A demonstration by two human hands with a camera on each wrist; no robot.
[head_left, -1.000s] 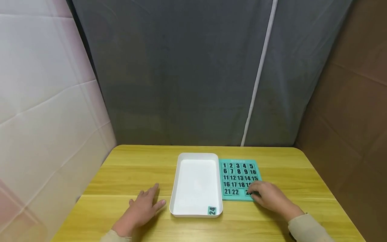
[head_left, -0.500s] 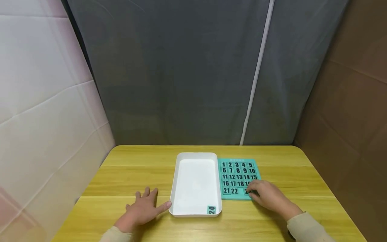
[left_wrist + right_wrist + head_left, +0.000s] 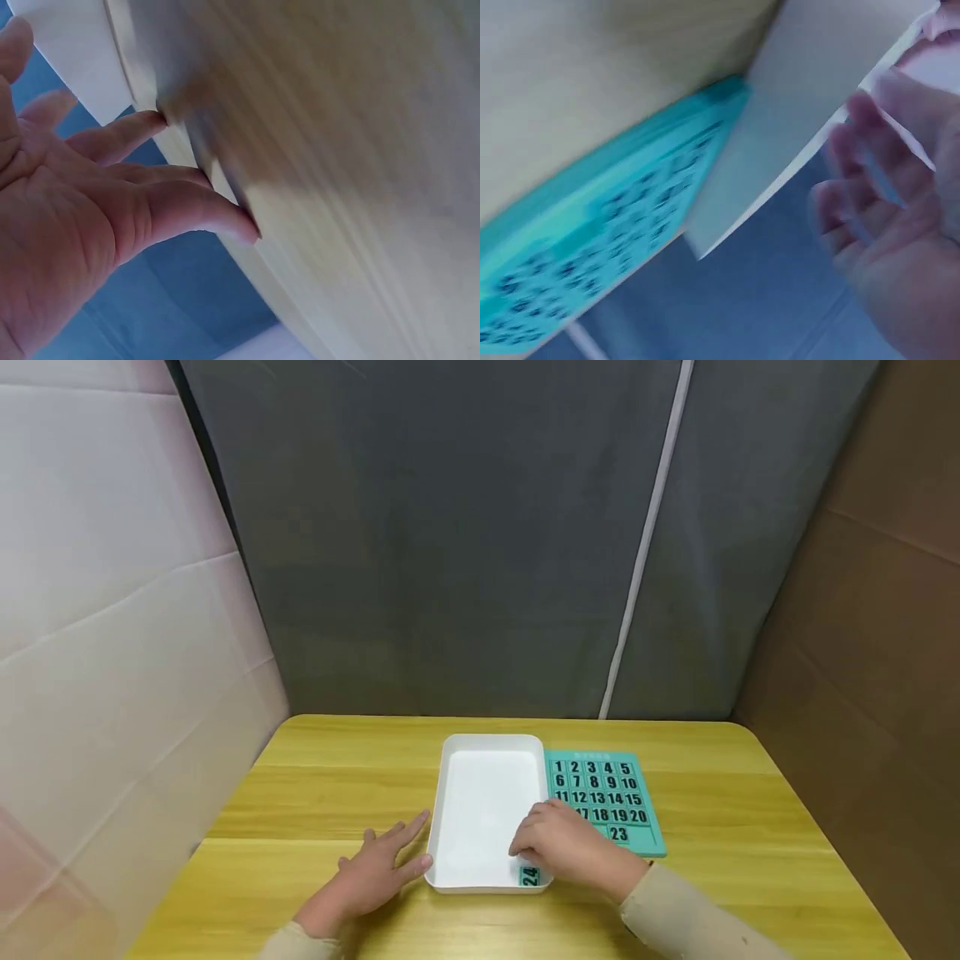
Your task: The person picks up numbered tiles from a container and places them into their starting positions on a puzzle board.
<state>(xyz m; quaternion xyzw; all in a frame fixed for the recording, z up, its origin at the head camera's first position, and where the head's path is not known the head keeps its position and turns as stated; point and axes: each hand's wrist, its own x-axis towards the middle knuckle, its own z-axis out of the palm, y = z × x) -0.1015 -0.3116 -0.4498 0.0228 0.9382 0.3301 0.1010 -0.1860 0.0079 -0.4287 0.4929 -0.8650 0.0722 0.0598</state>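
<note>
My right hand (image 3: 566, 843) hangs over the front right corner of a white tray (image 3: 480, 741), fingers pointing down and loosely bent. Just below its fingertips a teal tile marked 24 (image 3: 529, 877) lies sideways in the tray; no tile shows between the fingers. The right wrist view shows this hand (image 3: 900, 210) blurred above the tray wall. A teal number board (image 3: 651, 842) sits against the tray's right side, partly covered by my wrist. Its tile 23 (image 3: 618, 834) lies under 19. Left of the tray, my left hand (image 3: 371, 872) rests with fingers spread, thumb tip at the tray's edge.
Everything stands on a yellow wood-grain table (image 3: 330, 777). A grey curtain (image 3: 450, 543) hangs behind its far edge, with a pale panel at left and a brown one at right.
My right hand has left the board's lower right and moved left over the tray, uncovering tile 23. The left hand shifts slightly, its index finger now reaching closer to the tray.
</note>
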